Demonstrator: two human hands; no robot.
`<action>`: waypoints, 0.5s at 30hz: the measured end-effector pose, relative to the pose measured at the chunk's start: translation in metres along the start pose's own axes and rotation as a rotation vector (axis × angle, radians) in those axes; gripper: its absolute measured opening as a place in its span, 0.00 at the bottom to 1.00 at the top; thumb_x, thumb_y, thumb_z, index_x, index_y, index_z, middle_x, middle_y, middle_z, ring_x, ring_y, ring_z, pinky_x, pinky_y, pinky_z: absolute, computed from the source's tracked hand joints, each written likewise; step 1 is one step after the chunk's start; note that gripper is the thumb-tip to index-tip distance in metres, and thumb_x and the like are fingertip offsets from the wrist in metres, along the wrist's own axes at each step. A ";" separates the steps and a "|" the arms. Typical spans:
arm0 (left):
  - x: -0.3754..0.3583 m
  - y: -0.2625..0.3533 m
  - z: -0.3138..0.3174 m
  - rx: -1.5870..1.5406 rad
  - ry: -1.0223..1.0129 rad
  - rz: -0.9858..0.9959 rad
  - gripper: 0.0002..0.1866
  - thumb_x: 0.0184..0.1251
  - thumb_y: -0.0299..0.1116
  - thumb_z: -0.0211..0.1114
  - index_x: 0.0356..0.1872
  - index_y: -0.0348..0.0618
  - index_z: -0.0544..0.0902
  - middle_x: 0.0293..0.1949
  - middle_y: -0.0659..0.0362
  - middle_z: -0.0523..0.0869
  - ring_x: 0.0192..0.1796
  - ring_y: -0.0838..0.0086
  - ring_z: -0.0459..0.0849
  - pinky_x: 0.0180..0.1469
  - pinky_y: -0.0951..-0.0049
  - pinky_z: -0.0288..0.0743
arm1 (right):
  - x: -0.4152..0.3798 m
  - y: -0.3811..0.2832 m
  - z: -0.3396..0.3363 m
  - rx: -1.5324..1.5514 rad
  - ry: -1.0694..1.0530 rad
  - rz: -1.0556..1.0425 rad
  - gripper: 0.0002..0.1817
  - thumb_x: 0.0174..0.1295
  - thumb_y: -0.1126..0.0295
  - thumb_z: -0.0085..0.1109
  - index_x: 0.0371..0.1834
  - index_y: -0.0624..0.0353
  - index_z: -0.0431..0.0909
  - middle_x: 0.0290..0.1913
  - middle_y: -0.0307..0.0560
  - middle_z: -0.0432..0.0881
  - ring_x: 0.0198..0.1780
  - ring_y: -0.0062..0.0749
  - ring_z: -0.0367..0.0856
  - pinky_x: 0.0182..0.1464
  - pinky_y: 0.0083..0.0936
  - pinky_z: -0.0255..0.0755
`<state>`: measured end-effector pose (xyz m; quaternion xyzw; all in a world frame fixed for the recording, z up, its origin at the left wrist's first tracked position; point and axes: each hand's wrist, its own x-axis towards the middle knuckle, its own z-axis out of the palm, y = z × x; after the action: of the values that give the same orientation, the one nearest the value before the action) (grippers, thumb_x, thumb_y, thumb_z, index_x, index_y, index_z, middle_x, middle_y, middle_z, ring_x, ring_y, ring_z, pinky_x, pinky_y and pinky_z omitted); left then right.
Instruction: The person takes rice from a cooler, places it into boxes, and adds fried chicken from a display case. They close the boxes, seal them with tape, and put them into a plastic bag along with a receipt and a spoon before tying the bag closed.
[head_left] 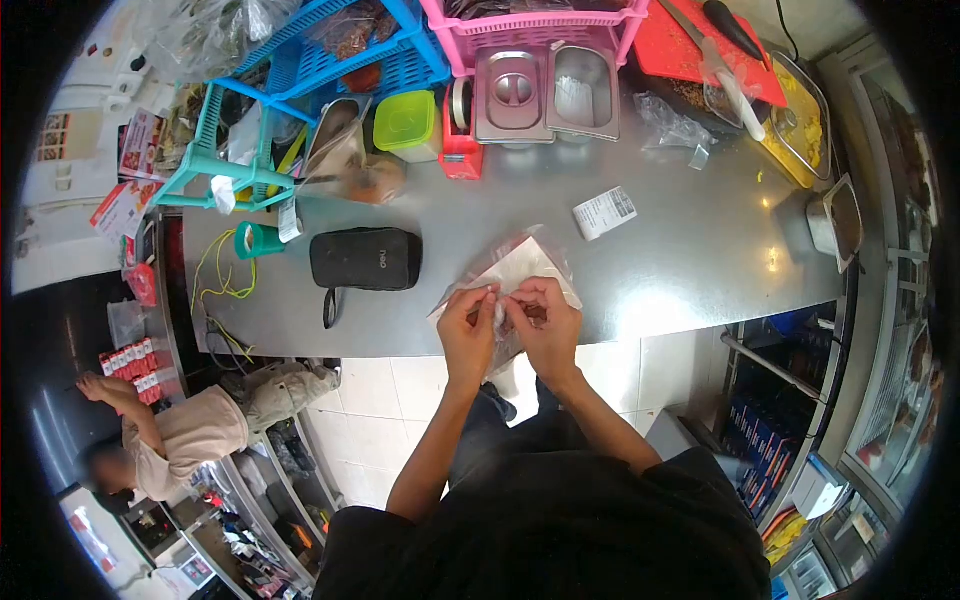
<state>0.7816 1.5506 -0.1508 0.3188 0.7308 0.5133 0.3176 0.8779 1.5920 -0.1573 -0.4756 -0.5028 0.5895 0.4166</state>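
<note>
A clear plastic bag [540, 241] with a flat, pale, square-cornered item [517, 267] inside lies at the steel table's front edge. My left hand [468, 328] pinches the bag's near end between thumb and fingers. Close beside it, my right hand [547, 322] is closed on the same gathered plastic, fingertips almost touching the left ones. Part of the bag hangs below the hands, past the edge. To the left sits a black zip case [366, 259] with a wrist strap. A white printed label [605, 213] lies beyond my right hand.
Along the back stand blue [345, 62] and pink [540, 28] baskets, a green-lidded tub [407, 122] and steel containers [513, 95]. A knife [735, 98] rests by a red board [690, 45] at right back. Yellow cord [225, 288] lies left. Another person [190, 430] stands at far left.
</note>
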 end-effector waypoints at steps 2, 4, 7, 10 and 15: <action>0.001 -0.006 0.000 -0.029 0.006 -0.007 0.07 0.60 0.24 0.61 0.37 0.32 0.80 0.36 0.55 0.82 0.35 0.78 0.80 0.37 0.80 0.75 | 0.003 0.000 -0.003 -0.095 -0.061 -0.097 0.07 0.53 0.79 0.60 0.36 0.64 0.77 0.28 0.46 0.81 0.27 0.21 0.79 0.29 0.16 0.73; 0.001 -0.008 -0.002 -0.058 0.015 -0.014 0.07 0.60 0.24 0.60 0.38 0.33 0.80 0.37 0.55 0.81 0.35 0.77 0.80 0.38 0.79 0.75 | 0.007 -0.004 -0.004 -0.191 -0.125 -0.195 0.06 0.53 0.79 0.59 0.35 0.64 0.77 0.29 0.45 0.81 0.26 0.22 0.79 0.29 0.16 0.73; 0.001 -0.006 -0.003 0.007 -0.008 -0.059 0.07 0.60 0.23 0.60 0.38 0.33 0.80 0.37 0.54 0.81 0.36 0.77 0.80 0.38 0.79 0.75 | 0.010 -0.007 -0.005 -0.214 -0.161 -0.202 0.06 0.53 0.80 0.59 0.34 0.64 0.79 0.29 0.45 0.80 0.27 0.24 0.79 0.29 0.17 0.73; 0.002 -0.006 -0.001 0.000 0.013 -0.056 0.06 0.60 0.23 0.60 0.37 0.32 0.80 0.36 0.54 0.82 0.36 0.77 0.81 0.38 0.79 0.75 | 0.012 -0.008 -0.007 -0.216 -0.209 -0.193 0.08 0.52 0.81 0.58 0.36 0.62 0.79 0.30 0.46 0.79 0.28 0.25 0.79 0.29 0.18 0.73; 0.003 -0.006 -0.002 -0.059 0.009 -0.092 0.07 0.60 0.24 0.60 0.37 0.31 0.80 0.36 0.54 0.82 0.37 0.77 0.81 0.40 0.78 0.75 | 0.011 -0.011 -0.009 -0.276 -0.249 -0.190 0.10 0.49 0.82 0.58 0.36 0.62 0.79 0.29 0.46 0.77 0.28 0.25 0.79 0.30 0.18 0.74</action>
<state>0.7779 1.5503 -0.1565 0.2731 0.7307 0.5207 0.3469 0.8843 1.6062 -0.1488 -0.4021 -0.6690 0.5273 0.3357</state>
